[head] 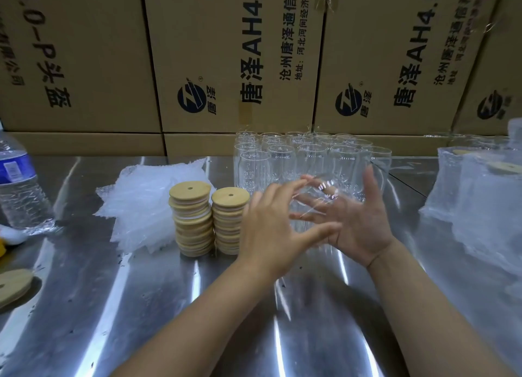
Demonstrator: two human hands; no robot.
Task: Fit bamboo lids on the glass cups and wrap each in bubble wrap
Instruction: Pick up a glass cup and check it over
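Stretching across the foreground, the shiny steel worktop point(197, 306) carried everything. Over it the left hand point(268, 227) and right hand point(361, 224) met, fingers point(288, 189) splayed and nearly straight, apparently cradling one clear unlidded glass cup point(322, 190). Just left stood two stacks of round bamboo lids point(195, 218) and a heap of clear bubble wrap sheets point(147, 204). Behind clustered bare glass cups point(310, 159); a few wrapped cups point(480, 196) sat right. Most work seemed left. Printed brown cardboard cartons point(231, 52) walled the back.
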